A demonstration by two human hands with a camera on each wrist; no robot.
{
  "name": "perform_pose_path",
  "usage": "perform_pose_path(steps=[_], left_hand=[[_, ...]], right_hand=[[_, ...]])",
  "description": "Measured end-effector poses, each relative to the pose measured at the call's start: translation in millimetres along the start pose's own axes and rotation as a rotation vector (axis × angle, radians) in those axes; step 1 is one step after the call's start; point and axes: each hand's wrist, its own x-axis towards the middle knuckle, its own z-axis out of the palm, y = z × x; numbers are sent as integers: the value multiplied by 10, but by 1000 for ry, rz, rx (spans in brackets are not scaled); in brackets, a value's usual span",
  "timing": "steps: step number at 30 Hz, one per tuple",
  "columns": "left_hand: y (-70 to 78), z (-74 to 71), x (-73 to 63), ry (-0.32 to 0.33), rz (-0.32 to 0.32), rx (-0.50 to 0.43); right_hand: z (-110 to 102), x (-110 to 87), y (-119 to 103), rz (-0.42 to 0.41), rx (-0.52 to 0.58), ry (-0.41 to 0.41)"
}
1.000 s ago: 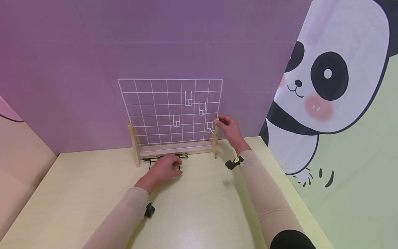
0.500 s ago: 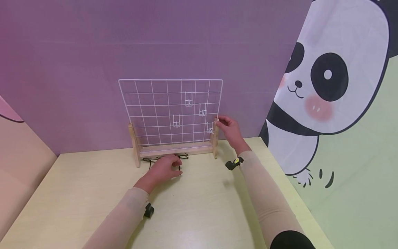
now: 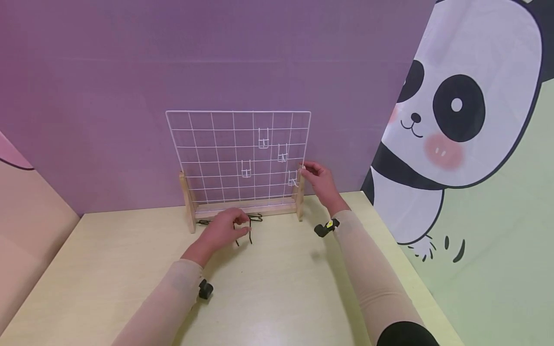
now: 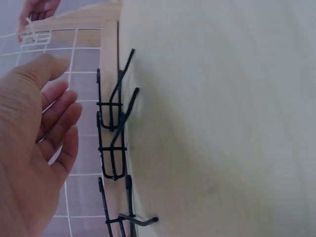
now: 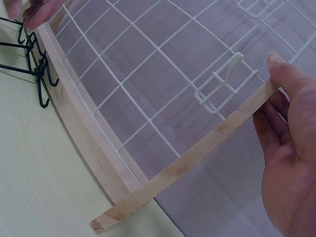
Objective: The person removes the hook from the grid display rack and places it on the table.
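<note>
A white wire grid rack (image 3: 238,111) stands upright in a wooden base (image 3: 242,207) at the table's back. My right hand (image 3: 322,182) pinches the top of its right wooden post (image 5: 197,150), thumb in front and fingers behind. Low before the base is my left hand (image 3: 220,230), its fingers relaxed and nothing between them. Several black wire hooks (image 4: 112,148) line the base beside it, their prongs pointing out over the table. In the head view the left hand covers part of this row. White wire hooks (image 5: 222,84) hang on the right half of the grid.
The pale wooden table (image 3: 268,288) extends toward me from the rack. Behind it rises a purple wall (image 3: 108,120), with a panda picture (image 3: 454,154) on the right. A small black wrist camera (image 3: 326,227) sits on the right forearm, another black camera (image 3: 205,289) on the left.
My left hand has shifted slightly left along the base, and more of the black hooks' prongs show beside its fingers. The right hand stays at the post.
</note>
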Motion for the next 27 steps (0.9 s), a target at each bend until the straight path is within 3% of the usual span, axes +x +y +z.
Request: perform_pose_path(steps=[5, 11, 18, 27], left_hand=[[26, -11, 42, 94, 0, 7], [87, -9, 98, 196, -46, -39], [175, -65, 192, 281, -54, -75], [307, -116, 321, 453, -34, -193]], right_hand=[[-11, -10, -3, 0, -6, 0], [-14, -14, -1, 1, 8, 5], [-11, -22, -1, -5, 20, 8], [11, -6, -13, -5, 26, 11]])
